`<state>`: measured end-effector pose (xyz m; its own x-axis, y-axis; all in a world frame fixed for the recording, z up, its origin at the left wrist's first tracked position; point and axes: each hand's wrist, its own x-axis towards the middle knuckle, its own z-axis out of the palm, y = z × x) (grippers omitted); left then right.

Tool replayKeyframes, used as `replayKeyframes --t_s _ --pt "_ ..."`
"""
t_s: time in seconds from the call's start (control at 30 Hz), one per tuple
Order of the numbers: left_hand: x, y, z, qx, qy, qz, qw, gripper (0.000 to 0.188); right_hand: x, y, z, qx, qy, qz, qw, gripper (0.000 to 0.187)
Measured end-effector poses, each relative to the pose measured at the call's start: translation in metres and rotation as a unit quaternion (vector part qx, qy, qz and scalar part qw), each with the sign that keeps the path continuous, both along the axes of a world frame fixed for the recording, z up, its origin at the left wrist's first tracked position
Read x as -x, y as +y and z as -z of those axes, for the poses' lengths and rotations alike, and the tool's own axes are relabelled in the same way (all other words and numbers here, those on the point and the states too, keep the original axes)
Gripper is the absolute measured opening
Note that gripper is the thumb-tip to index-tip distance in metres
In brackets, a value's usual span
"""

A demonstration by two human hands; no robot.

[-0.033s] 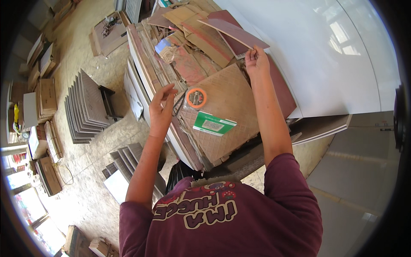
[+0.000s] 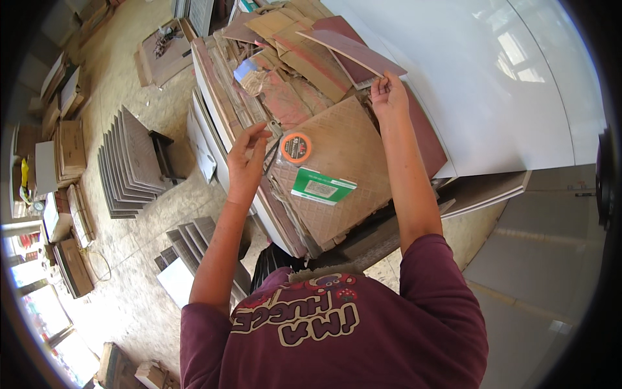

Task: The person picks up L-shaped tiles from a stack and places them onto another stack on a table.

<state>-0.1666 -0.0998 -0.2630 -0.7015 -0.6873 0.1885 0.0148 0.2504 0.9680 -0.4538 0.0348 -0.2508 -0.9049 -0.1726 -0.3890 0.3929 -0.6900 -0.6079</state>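
Tile [image 2: 353,52], thin, mauve-brown, lies aslant at the far right of the pile, over a dark red tile [image 2: 338,26]; right hand [image 2: 390,98] at its near edge, thumb and fingers pinching the rim close to the right corner. Left hand [image 2: 247,152] well apart, over the pile's left edge, fingers loosely curled, thumb off them, nothing seen in the grip; dark looped strap [image 2: 271,159] just beside it, contact unclear. Between the hands: orange-rimmed disc [image 2: 296,148], then green-and-white card [image 2: 322,187] just nearer the body, both flat on a brown board [image 2: 350,204] with raised grid pattern. Clutter in the way: torn cardboard [image 2: 311,65] covers the far middle, close up against the two tiles; crumpled paper and a blue scrap [image 2: 246,69] further left. Maroon sheet [image 2: 427,139] runs under the right forearm, along the glossy white slab [image 2: 466,91]; slab hems in the right side but its face is bare, open room there. Pile's left edge is stacked layers, dropping to the floor [image 2: 152,249]. Racked grey tiles [image 2: 129,165] stand on that floor, well clear of the left hand, with a walkway between them and the cartons [image 2: 70,146] at far left. Near edge of the board ends just before the torso.
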Motion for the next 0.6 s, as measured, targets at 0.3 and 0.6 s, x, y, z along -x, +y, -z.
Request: replayKeyframes --t_s 0.3,0.6 --pt "0.034 0.046 -0.038 -0.078 0.054 0.144 0.985 0.031 -0.075 0.073 -0.040 0.038 0.031 -0.022 0.999 0.015" --pt "0.036 0.100 -0.068 -0.039 0.049 0.239 0.969 0.038 -0.132 0.142 -0.036 0.052 0.046 0.028 0.997 0.011"
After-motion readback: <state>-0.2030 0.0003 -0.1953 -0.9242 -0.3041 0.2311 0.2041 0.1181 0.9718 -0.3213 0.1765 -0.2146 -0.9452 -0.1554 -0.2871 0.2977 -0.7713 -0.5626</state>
